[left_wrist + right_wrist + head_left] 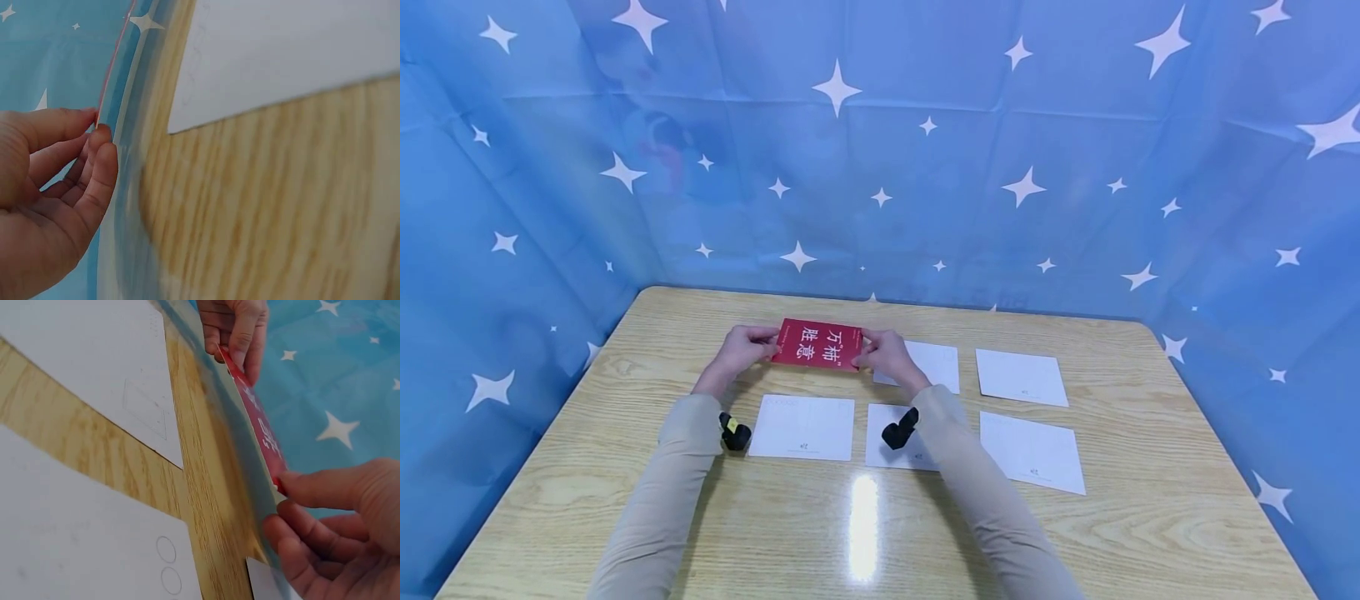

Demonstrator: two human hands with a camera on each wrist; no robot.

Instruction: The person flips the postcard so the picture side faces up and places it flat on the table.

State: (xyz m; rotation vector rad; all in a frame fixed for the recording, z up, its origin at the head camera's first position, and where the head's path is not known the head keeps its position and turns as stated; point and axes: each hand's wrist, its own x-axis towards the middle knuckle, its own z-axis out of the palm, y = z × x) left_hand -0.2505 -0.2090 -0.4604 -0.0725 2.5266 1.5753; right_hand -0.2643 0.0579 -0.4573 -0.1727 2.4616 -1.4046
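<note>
A red postcard with large white characters is held up over the back left of the table. My left hand pinches its left end between thumb and fingers, and my right hand pinches the right end. In the left wrist view the postcard shows edge-on as a thin line above the left fingertips. The right wrist view shows its red face slanting between both hands. Below it on the table lies a white card, printed faintly, close to the left wrist.
Several more white cards lie in two rows on the wooden table, among them one at the back right and one at the front right. My right forearm covers part of a front card. A blue star-patterned curtain hangs behind.
</note>
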